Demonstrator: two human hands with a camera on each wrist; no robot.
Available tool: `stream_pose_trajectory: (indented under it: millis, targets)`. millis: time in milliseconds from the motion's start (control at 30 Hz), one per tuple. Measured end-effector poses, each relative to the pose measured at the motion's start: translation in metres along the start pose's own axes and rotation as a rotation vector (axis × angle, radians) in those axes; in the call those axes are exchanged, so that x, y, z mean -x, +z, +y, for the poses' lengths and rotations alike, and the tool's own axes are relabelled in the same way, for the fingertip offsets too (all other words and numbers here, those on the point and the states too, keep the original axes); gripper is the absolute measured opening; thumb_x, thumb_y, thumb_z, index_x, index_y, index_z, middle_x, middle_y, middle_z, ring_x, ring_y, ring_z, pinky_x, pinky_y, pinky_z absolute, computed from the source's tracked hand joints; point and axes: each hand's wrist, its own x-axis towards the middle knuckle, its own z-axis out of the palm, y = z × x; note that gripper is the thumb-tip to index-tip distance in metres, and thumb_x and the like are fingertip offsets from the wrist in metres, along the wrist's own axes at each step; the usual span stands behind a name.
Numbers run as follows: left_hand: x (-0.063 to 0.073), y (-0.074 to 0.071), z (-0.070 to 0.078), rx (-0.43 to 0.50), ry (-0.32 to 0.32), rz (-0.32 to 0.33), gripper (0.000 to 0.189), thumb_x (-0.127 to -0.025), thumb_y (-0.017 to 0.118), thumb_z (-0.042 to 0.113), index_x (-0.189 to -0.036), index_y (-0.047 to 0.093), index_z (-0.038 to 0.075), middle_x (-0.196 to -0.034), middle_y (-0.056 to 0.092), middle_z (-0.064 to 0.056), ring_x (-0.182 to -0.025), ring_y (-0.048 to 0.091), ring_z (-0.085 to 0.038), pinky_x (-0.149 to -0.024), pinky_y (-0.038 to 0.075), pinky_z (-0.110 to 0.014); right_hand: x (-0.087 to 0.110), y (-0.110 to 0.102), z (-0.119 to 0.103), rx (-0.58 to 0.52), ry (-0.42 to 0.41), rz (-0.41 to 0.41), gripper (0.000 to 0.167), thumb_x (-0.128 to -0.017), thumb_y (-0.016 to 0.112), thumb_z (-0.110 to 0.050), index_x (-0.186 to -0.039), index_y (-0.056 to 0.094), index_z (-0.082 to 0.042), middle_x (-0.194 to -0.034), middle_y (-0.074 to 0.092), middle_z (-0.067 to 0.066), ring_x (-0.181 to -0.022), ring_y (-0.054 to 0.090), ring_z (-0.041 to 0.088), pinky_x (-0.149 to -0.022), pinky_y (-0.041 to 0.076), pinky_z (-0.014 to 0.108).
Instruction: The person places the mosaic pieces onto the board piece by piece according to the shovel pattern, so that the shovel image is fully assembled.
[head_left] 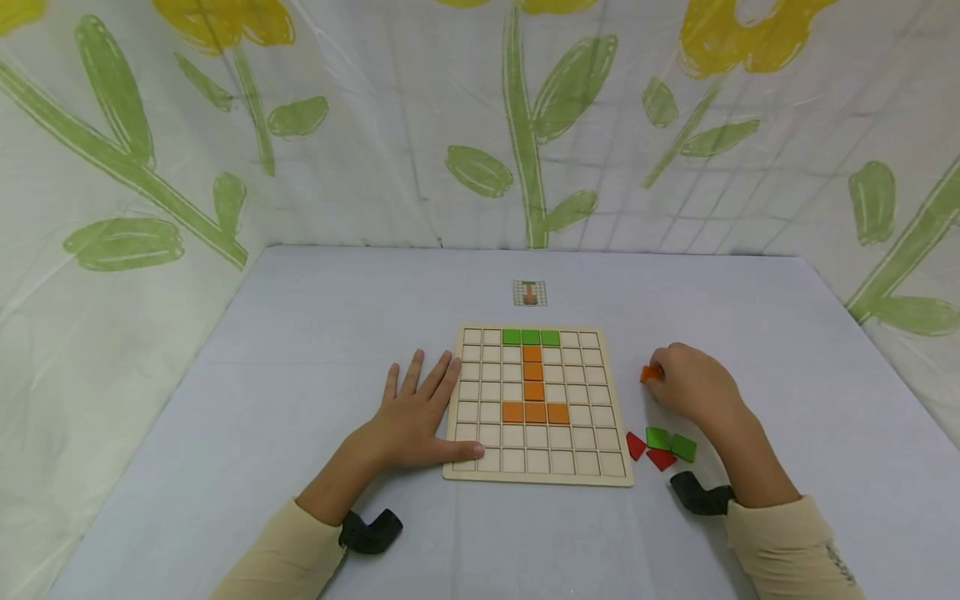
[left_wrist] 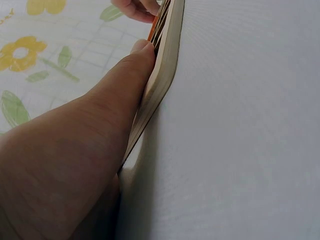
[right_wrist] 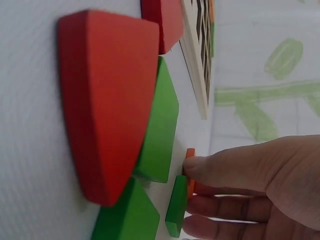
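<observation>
A wooden grid board (head_left: 502, 461) lies on the table. In its cells are three green tiles (head_left: 531, 337) in a top row and several orange tiles (head_left: 533, 390) in a column with a row at its foot. My left hand (head_left: 408, 429) lies spread at the board's left edge, its thumb resting on the lower left corner. Right of the board, my right hand (head_left: 693, 385) pinches a loose orange tile (head_left: 647, 374). Beside those fingers in the right wrist view is a green tile (right_wrist: 176, 206); whether they touch it I cannot tell.
Two red pieces (head_left: 662, 459) and two green pieces (head_left: 683, 447) lie loose below my right hand. Behind the board sits a small pattern card (head_left: 530, 293). Black wrist mounts (head_left: 371, 532) jut from both sleeves. A flowered curtain (head_left: 375, 150) hangs behind the table.
</observation>
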Motion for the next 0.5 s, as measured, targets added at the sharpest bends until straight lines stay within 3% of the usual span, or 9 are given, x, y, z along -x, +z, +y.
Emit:
stream_pose_trajectory:
  millis: [500]
  targets:
    - [0.0003,-0.0006,0.0001,0.010,0.001,-0.010,0.124,-0.078,0.053,0.086,-0.162,0.003,0.009,-0.167,-0.001,-0.011,-0.149,-0.014,-0.042,-0.111,-0.009,-0.066,0.0005,-0.0009,-0.0057,-0.056,-0.035,-0.007,0.023,-0.088,0.074,-0.009,-0.103,0.069,0.008,-0.094,0.068,0.016,-0.081,0.060,0.028,-0.075,0.052,0.047]
